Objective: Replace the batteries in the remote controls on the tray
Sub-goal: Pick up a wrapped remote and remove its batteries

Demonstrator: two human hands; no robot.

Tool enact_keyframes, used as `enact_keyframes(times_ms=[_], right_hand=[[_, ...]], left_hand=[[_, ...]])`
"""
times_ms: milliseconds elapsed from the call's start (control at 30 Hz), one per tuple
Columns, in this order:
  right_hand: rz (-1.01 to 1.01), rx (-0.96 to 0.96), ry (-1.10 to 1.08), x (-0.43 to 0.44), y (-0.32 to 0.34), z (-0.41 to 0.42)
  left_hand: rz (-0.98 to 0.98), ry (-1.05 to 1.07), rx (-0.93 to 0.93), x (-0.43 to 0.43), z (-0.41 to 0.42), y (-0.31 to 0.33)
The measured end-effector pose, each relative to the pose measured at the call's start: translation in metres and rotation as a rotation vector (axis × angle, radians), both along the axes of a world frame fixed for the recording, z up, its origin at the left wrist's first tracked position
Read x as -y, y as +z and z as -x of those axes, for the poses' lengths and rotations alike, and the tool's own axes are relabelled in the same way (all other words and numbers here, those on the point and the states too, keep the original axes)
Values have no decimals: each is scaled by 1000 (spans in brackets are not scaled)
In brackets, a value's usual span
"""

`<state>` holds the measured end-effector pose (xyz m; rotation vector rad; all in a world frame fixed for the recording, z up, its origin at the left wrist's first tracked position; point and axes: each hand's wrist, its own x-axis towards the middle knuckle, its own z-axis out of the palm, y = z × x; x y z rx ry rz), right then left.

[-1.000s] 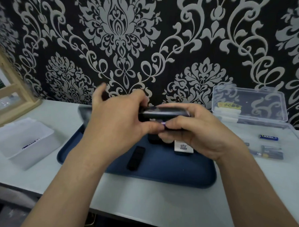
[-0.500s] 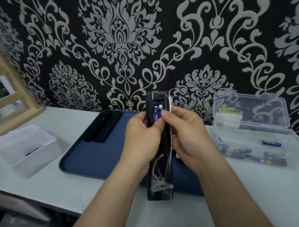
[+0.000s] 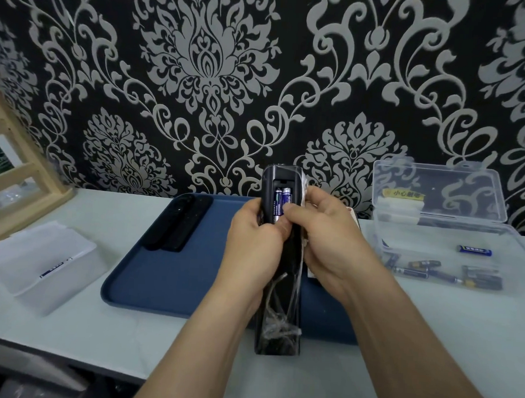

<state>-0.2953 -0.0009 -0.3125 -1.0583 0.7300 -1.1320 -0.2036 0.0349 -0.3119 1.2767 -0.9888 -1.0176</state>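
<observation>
A pale table (image 3: pixel 429 341) meets black wallpaper (image 3: pixel 290 79) with silver damask swirls. On it, a dark blue tray (image 3: pixel 167 282) carries black remotes (image 3: pixel 179 222) at its far left. Above the tray, left hand (image 3: pixel 253 243) and right hand (image 3: pixel 322 240) curl their fingers round a held remote (image 3: pixel 279 305), the right thumb pressing its exposed batteries (image 3: pixel 280 199). A clear box (image 3: pixel 441 218) of spare batteries (image 3: pixel 420 267) sits to the right and a white box (image 3: pixel 42 261) to the left.

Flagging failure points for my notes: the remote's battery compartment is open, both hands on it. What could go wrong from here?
The two batteries lie exposed in the remote, held in the air; levered by the right hand, one may pop out and roll off the table. The plastic film on the remote may let it slip in the left hand.
</observation>
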Motion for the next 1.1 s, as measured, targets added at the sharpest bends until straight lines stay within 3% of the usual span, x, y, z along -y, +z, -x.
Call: enact_keyframes(times_ms=[133, 233, 333, 400, 567, 800, 1100], right_hand=[[22, 116, 89, 0, 2, 3], [78, 96, 123, 0, 2, 2], [111, 72, 132, 0, 1, 2], [123, 84, 146, -1, 2, 3], [143, 71, 200, -3, 3, 5], [220, -6, 202, -4, 1, 2], [267, -51, 175, -4, 1, -1]], left_hand=[[98, -7, 17, 0, -9, 8], [339, 216, 223, 1, -20, 14], [402, 207, 353, -1, -30, 18], [368, 177, 312, -1, -34, 16], [239, 9, -7, 1, -44, 14], [268, -112, 22, -1, -44, 17], [265, -43, 2, 1, -41, 15]])
